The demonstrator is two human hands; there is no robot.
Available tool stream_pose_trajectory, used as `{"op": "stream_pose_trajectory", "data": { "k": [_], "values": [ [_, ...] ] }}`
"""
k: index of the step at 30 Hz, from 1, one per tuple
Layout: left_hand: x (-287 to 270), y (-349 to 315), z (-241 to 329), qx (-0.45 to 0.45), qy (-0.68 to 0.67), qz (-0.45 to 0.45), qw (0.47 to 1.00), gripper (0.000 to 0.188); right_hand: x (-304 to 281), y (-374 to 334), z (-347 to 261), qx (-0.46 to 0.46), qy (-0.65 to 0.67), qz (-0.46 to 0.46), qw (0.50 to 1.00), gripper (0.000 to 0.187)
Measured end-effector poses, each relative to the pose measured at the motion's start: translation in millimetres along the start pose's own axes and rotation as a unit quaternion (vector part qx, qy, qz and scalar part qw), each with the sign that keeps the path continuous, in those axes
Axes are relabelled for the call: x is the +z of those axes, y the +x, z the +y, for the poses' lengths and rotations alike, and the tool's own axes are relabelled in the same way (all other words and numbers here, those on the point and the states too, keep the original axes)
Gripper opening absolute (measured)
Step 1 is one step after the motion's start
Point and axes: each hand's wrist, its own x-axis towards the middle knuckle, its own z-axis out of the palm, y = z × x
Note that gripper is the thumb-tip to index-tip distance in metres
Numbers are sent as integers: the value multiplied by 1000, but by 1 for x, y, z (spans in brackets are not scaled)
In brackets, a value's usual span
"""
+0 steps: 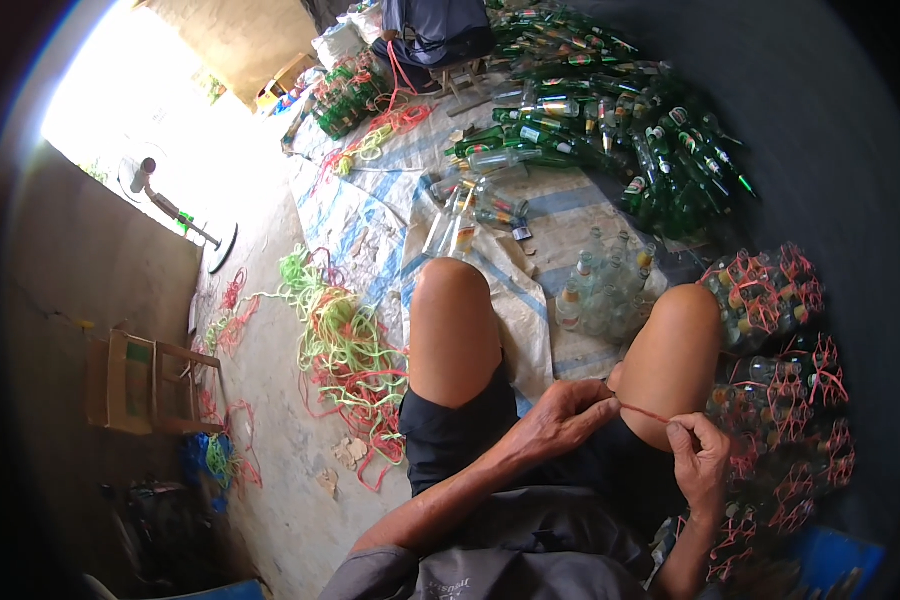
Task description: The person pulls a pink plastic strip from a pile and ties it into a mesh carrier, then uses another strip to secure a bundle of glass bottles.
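Between my two hands a short length of red cord (647,411) is stretched over my right thigh. My left hand (573,412) pinches one end, its fingers closed. The other end sits between the thumb and fingers of my right hand (700,455), also closed. Just beyond my right knee stands a cluster of clear glass bottles (600,285), upright and close together. To the right of my hands are bundles of clear bottles (765,300) bound with red cord. A few loose clear bottles (460,222) lie beyond my left knee.
Tangled green and red cord (345,345) lies left of my legs. A large heap of green bottles (610,115) covers the far right of the striped sheet (355,215). Another person (435,35) sits at the back. A fan (175,210) and a wooden chair (160,380) stand at left.
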Motion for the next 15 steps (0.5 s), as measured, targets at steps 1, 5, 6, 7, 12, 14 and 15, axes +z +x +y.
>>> {"op": "stream_pose_trajectory", "data": {
  "k": [1,5,6,7,12,14,15],
  "values": [
    [2,2,4,0,1,-1,1000,38,-1,-1,2,5,2,5,1000,15],
    [10,9,17,28,25,1,999,38,-8,-3,7,23,10,5,1000,16],
    [13,11,19,39,27,1,999,38,-10,-4,8,29,8,4,1000,16],
    [14,12,23,39,28,0,999,38,-11,-4,9,36,6,3,999,16],
    [21,17,31,62,33,-10,998,36,-9,-4,15,24,20,18,999,16],
    [19,20,27,55,35,-13,998,36,-10,-5,17,22,21,23,999,16],
    [16,22,24,50,37,-15,998,37,-10,-4,18,30,23,15,999,16]
  ]
}}
